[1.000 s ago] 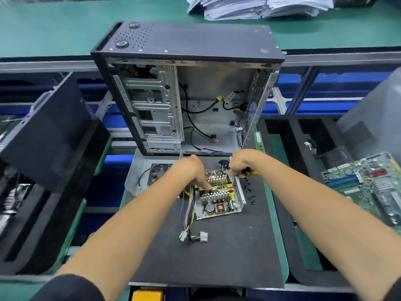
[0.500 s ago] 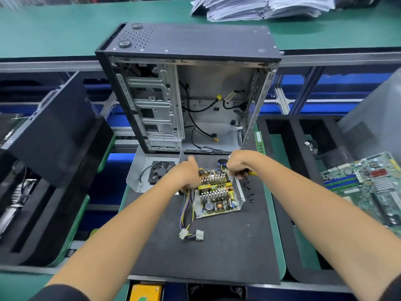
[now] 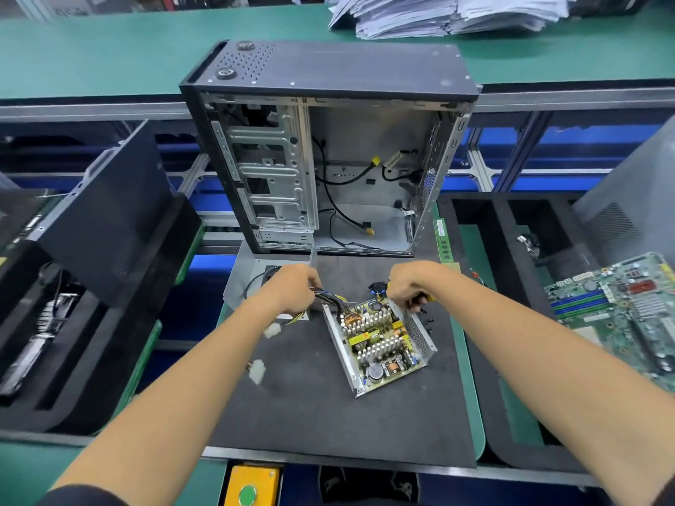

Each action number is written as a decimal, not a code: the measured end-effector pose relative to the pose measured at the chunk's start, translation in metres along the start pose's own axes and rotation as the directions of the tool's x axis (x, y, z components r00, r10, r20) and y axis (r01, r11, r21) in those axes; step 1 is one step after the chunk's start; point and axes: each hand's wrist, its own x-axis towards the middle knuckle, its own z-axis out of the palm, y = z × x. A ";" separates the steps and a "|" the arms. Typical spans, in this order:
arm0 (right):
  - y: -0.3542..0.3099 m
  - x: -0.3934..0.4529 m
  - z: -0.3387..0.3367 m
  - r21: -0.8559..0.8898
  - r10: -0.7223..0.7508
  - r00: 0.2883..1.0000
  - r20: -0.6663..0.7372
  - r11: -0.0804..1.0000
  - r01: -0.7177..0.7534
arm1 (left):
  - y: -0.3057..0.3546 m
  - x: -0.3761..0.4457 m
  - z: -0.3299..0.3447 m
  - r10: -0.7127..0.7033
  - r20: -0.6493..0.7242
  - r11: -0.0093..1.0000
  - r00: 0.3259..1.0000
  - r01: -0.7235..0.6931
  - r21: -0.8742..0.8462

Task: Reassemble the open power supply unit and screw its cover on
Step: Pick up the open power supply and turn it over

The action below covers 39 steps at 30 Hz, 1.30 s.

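Cover fan (image 3: 272,272) mostly hidden behind left hand (image 3: 292,290); white connectors (image 3: 257,371) motion-blurred.

Two bare forearms, no gloves, no watch, no rings visible. Left hand (image 3: 292,292) & right hand (image 3: 411,284) both bare. Dark sleeve (image 3: 82,496) at near-left corner, black fabric, ends approx at elbow, edge rounded. Sliver of dark sleeve at near-right corner too, mostly cut off by frame edge. No markings or logos legible on fabric.
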 end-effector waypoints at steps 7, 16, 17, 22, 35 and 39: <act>-0.002 -0.002 0.003 0.055 0.016 1.000 0.016 0.998 -0.016 | -0.005 -0.012 0.012 0.061 0.051 0.994 0.997 -0.065 0.085; -0.002 -0.002 0.003 0.122 0.039 0.999 0.011 0.992 -0.040 | -0.015 -0.014 0.024 0.077 0.080 0.997 0.994 -0.076 -0.017; -0.002 -0.002 0.003 0.127 0.039 0.999 0.011 0.991 -0.040 | -0.016 -0.014 0.024 0.087 0.071 0.996 0.994 -0.086 -0.019; -0.002 -0.003 0.003 0.129 0.040 0.999 0.006 0.991 -0.041 | -0.012 -0.011 0.031 0.061 -0.109 0.997 0.992 -0.064 -0.031; 0.000 0.004 0.002 0.184 0.027 0.999 0.016 0.982 -0.030 | -0.015 -0.019 0.047 0.012 0.014 0.996 1.000 -0.013 0.083; 0.001 0.006 0.002 0.181 0.026 0.999 0.029 0.983 -0.031 | -0.015 -0.016 0.048 -0.020 0.043 0.996 0.999 0.024 -0.089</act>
